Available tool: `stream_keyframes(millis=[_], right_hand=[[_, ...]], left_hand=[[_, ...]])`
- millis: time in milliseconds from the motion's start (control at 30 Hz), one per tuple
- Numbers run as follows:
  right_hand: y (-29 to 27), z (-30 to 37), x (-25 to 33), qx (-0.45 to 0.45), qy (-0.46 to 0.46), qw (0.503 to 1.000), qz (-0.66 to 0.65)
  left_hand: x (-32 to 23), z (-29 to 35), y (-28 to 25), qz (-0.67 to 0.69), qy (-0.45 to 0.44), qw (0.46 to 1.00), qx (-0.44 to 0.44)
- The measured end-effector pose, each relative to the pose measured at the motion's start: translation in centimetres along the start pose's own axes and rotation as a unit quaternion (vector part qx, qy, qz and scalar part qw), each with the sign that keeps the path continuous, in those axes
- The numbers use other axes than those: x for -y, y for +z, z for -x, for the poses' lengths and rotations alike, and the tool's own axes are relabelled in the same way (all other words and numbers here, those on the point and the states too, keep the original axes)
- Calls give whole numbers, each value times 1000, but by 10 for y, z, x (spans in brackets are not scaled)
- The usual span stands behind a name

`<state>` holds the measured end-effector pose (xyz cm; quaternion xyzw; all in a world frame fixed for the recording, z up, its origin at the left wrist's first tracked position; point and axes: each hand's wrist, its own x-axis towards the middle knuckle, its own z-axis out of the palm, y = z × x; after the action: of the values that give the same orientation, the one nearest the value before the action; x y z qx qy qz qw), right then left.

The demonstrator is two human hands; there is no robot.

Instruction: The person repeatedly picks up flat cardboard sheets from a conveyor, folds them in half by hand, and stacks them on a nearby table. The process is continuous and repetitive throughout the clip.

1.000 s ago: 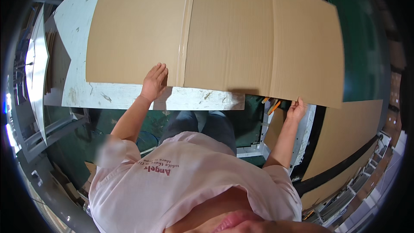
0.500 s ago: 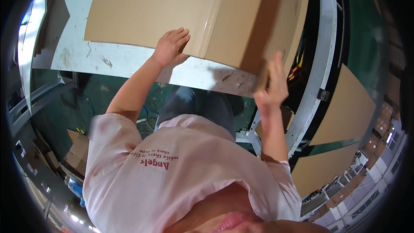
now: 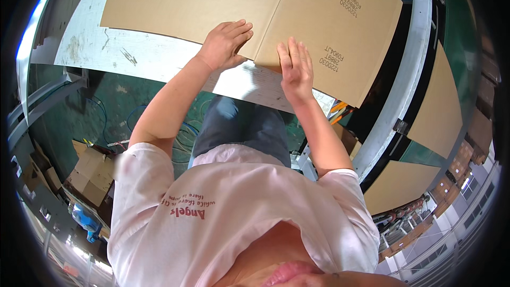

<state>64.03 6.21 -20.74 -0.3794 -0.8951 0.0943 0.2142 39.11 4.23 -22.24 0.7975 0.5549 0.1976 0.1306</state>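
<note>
The cardboard sheet (image 3: pixel 191 0) lies near the counter's (image 3: pixel 87 48) front edge, overhanging its right corner. Left hand (image 3: pixel 223 44) and right hand (image 3: pixel 296 72) are flat, neither grip closed around anything; pressing the overhang could tip or skew it.

Forearms (image 3: pixel 172 103) forward, left grip (image 3: pixel 227 45) palm-down and aslant, right grip (image 3: pixel 297 74) nearby, fingers (image 3: pixel 294 52) nearly straight

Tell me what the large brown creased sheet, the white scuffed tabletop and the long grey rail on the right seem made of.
Large brown creased sheet: most likely cardboard, matte, by its brown face and straight pressed crease.
White scuffed tabletop: painted or coated board, perhaps; dark scrapes break its pale surface.
Long grey rail: probably metal, its surface dully shiny.
</note>
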Motion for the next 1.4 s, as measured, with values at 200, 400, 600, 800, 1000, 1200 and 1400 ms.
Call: stream_keyframes(millis=[200,400,600,800,1000,1200,1400], right_hand=[[-19,-60,0,53,-124,975,-176],[6,-84,-17,97,-194,937,-275],[15,-61,-14,106,-151,944,-274],[10,-51,-19,150,-157,941,-260],[-1,-113,-61,139,-254,921,-262],[-28,-293,-198,-31,-322,922,-212],[-135,-306,-240,-93,-340,891,-287]], left_hand=[[33,-58,-1,10,-152,980,-130],[64,-87,42,-156,-249,940,-174],[61,-87,36,-168,-226,946,-158],[53,-88,36,-169,-242,946,-130],[40,-100,33,-146,-280,944,-100],[35,-102,27,-125,-278,948,-91],[41,-98,26,-161,-315,934,-58]])
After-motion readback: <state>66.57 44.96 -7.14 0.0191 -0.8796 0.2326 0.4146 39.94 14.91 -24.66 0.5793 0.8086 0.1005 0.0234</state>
